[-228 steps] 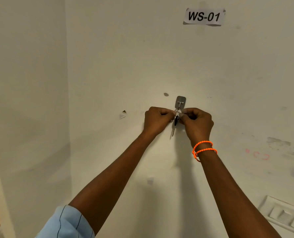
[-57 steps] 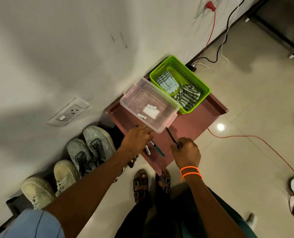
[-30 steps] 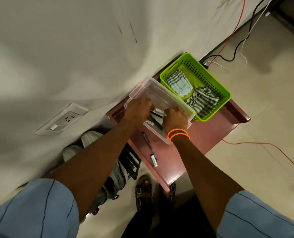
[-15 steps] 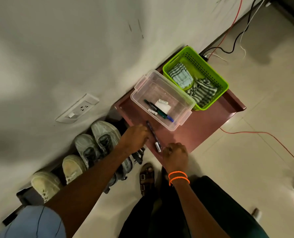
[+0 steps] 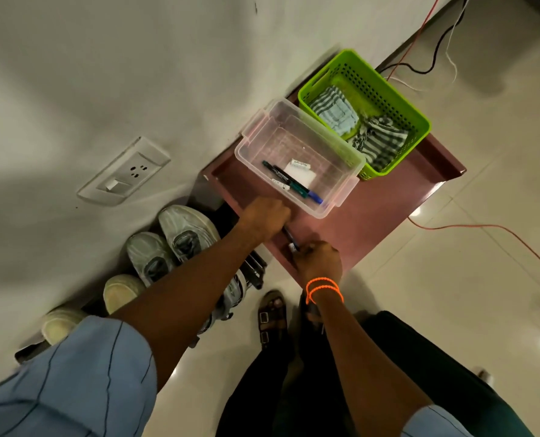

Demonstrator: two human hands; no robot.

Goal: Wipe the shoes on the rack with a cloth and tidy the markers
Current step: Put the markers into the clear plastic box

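Observation:
A dark marker (image 5: 290, 239) lies on the maroon rack top (image 5: 372, 216) near its front edge. My left hand (image 5: 267, 217) curls over its far end and my right hand (image 5: 319, 261) pinches its near, white-tipped end. Behind them a clear plastic box (image 5: 350, 159) holds two or three markers (image 5: 293, 182) and a white label. A green basket (image 5: 416, 118) to the right holds striped cloths (image 5: 379, 143). Grey sneakers (image 5: 180, 234) and pale shoes (image 5: 120, 291) stand on the rack's lower level to the left, partly hidden by my left arm.
A wall socket plate (image 5: 125, 171) is fixed to the white wall on the left. Red, black and white cables (image 5: 426, 67) run along the floor behind the rack, and an orange cable (image 5: 482, 228) crosses the tiles at right. My sandalled feet (image 5: 270, 313) stand below the rack.
Both hands have closed in on the marker lying on the rack top; the right hand moved up to its near end. The view shifted slightly.

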